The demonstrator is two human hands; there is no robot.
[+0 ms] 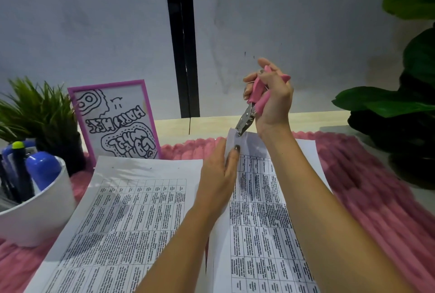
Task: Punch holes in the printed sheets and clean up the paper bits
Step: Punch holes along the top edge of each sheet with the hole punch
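Observation:
My right hand (273, 99) is closed around a pink-handled single hole punch (255, 101). Its metal jaws bite the lifted top corner of a printed sheet (259, 198) covered in a table of text. My left hand (220, 179) pinches that sheet's left edge just below the corner, thumb on top. A second printed sheet (124, 210) lies flat to the left on a pink knitted mat (367, 179). Small dark marks show along its top margin. I cannot make out any loose paper bits.
A white cup (35, 217) of blue pens stands at the left. Behind it are a small green plant (35, 113) and a pink-framed drawing (115, 120). A large dark-leaved plant (404, 104) fills the right side. A wall rises close behind the table.

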